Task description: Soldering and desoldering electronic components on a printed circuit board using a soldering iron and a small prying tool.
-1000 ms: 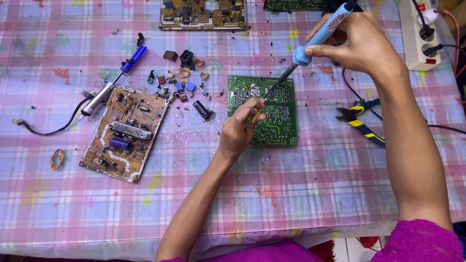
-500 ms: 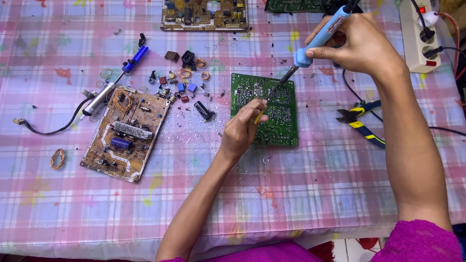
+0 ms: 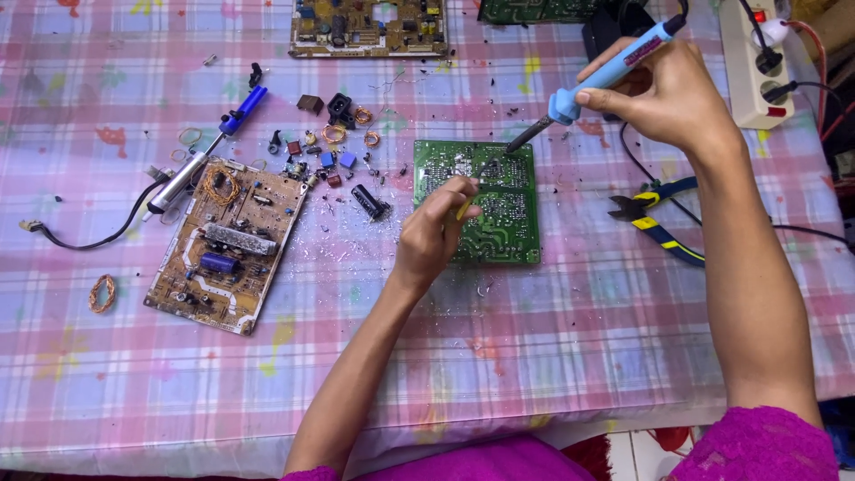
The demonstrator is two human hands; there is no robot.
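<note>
A pink-and-blue checked cloth (image 3: 552,356) covers the tabletop, littered with solder scraps. The green rectangular circuit board (image 3: 499,209) lies at its middle. The right hand (image 3: 663,93) grips a blue-handled soldering iron (image 3: 606,76), tip on the board; the left hand (image 3: 436,236) has its fingers pinched on a small yellow-handled tool (image 3: 465,207). White floor tile (image 3: 641,441) shows below the edge.

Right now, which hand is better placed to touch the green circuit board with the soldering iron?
Right hand: it grips the blue soldering iron, whose tip is over the green circuit board.

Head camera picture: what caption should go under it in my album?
Right hand holds a blue soldering iron over a green circuit board; left hand rests on it.
</note>
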